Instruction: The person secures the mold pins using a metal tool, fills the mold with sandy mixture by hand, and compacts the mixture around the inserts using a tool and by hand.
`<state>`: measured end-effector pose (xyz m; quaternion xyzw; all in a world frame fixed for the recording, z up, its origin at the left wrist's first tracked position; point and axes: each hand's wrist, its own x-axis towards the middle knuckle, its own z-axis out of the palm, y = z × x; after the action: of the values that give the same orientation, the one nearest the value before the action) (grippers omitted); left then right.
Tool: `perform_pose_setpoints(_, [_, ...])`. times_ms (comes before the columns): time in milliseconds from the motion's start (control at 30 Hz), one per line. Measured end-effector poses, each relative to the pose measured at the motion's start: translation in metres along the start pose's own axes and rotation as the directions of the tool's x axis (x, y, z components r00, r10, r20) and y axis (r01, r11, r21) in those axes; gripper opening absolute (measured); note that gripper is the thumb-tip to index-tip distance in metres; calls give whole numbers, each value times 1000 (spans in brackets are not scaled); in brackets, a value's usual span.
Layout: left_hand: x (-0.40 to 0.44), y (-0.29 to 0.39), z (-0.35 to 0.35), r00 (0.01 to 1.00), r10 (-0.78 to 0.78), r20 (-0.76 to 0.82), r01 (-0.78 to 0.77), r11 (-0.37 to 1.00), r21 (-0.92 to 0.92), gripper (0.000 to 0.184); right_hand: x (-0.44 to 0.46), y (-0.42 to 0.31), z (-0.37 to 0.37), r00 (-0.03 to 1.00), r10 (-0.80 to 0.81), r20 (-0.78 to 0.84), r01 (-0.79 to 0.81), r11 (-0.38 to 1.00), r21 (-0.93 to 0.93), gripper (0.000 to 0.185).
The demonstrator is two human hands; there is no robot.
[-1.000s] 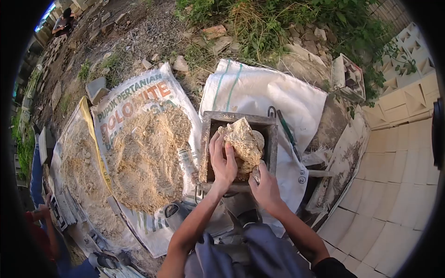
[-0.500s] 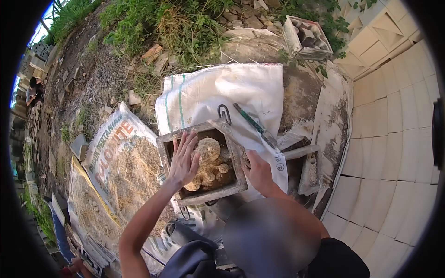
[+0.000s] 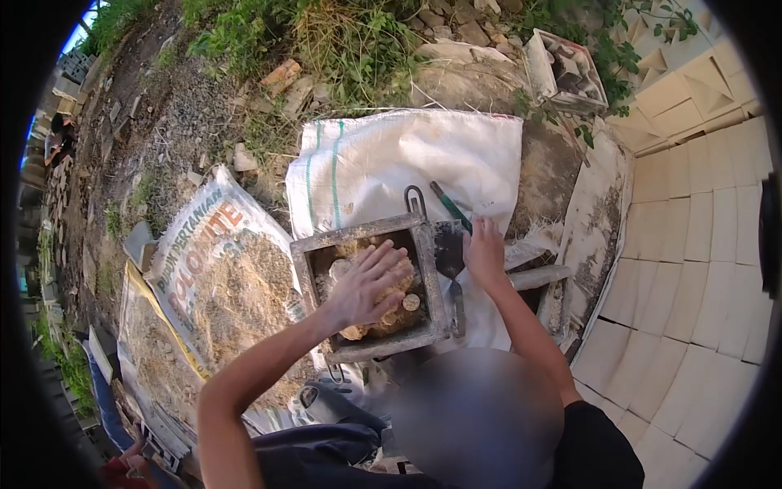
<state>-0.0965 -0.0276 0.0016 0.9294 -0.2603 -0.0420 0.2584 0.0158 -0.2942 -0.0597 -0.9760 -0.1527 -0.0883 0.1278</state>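
- Head view: left hand spread on the mix inside the box, clamped on nothing; judged step: handling mix.
- Right hand at green tool, beside trowel; grip: can't tell.
- Next move probably calls for a sure tool grip, fingers clear of the blade.
- Surface: white sack beyond box, printed sack to its left.
- Room: outdoors, weeds ahead, pale blocks right.

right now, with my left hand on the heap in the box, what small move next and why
Probably press the left hand down and spread the heap outward: it looks lumpy, and dark gaps show inside the box. The right hand is outside, near the green handle.
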Motion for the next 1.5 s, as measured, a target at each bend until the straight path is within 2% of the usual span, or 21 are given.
perform_pose_setpoints(67, [-3, 14, 11, 1000, 29, -7, -28, 999, 35, 48, 18, 5, 26, 950, -43, 311, 69, 995, -73, 33])
perform_pose_setpoints(100, [-4, 23, 15, 999, -13, 39, 10, 997, 70, 47, 26, -4, 27, 916, 33, 400, 19, 992, -126, 37])
perform_pose_setpoints(200, [-4, 44, 34, 998, -57, 12, 56, 992, 116, 48, 34, -7, 38, 910, 136, 393, -94, 988, -123, 41])
perform_pose_setpoints(233, [-7, 49, 39, 997, -69, -34, 73, 992, 107, 49, 43, -4, 31, 831, 174, 528, -169, 984, -58, 46])
perform_pose_setpoints(333, [-21, 46, 42, 999, 37, 32, -40, 995, 93, 52, 50, 3, 30, 834, 123, 538, -150, 989, 7, 47])
perform_pose_setpoints(467, [-58, 46, 37, 996, 50, 70, -59, 989, 134, 61, 53, 9, 5, 844, 130, 520, -215, 971, 106, 50])
perform_pose_setpoints(533, [-74, 57, 27, 1000, -5, 12, 3, 992, 130, 56, 49, 8, -24, 931, 147, 334, -227, 950, 213, 55])
perform_pose_setpoints(600, [-86, 70, 27, 994, -105, 12, 99, 968, 232, 58, 53, 8, -64, 922, 186, 338, -286, 918, 274, 59])
perform_pose_setpoints(667, [-91, 81, 36, 989, -139, -41, 145, 961, 238, 56, 66, 16, -97, 914, 231, 334, -343, 879, 332, 64])
perform_pose_setpoints(733, [-93, 92, 53, 937, -260, -233, 306, 934, 185, 53, 79, 34, -114, 924, 295, 243, -378, 797, 471, 59])
perform_pose_setpoints(767, [-93, 98, 62, 914, -344, -216, 381, 911, 157, 53, 83, 43, -122, 956, 282, 78, -289, 860, 420, 55])
perform_pose_setpoints(800, [-94, 106, 63, 911, -347, -222, 384, 911, 154, 53, 90, 49, -135, 958, 276, 76, -282, 864, 417, 55])
perform_pose_setpoints(867, [-92, 115, 57, 894, -444, -54, 446, 874, 195, 60, 109, 56, -167, 968, 242, 69, -245, 839, 485, 46])
perform_pose_setpoints(933, [-86, 114, 58, 900, -434, -45, 433, 877, 208, 63, 101, 9, -246, 955, 223, 197, -277, 420, 864, 41])
perform_pose_setpoints(1000, [-86, 113, 58, 862, -507, -5, 498, 844, 200, 63, 101, -25, -301, 973, 93, 211, -227, 235, 945, 39])
perform_pose_setpoints(1200, [-85, 124, 52, 828, -560, 35, 535, 806, 251, 54, 84, -141, -398, 974, -98, 203, -190, 128, 973, 36])
perform_pose_setpoints(1267, [-80, 128, 44, 795, -591, 134, 550, 797, 251, 55, 70, -172, -407, 979, -83, 186, -172, 146, 974, 38])
perform_pose_setpoints(1333, [-83, 130, 47, 761, -625, 174, 567, 771, 290, 54, 57, -187, -396, 977, -21, 214, -212, 50, 976, 39])
perform_pose_setpoints(1400, [-91, 118, 77, 857, -510, -74, 503, 796, 337, 49, 38, -186, -376, 991, -3, 135, -135, 41, 990, 39])
perform_pose_setpoints(1467, [-91, 121, 71, 857, -513, -40, 499, 810, 309, 47, 21, -179, -347, 971, 125, 205, -189, -133, 973, 39])
perform_pose_setpoints(1500, [-92, 117, 78, 859, -505, -90, 508, 812, 287, 45, 12, -172, -331, 967, 129, 218, -201, -137, 970, 39])
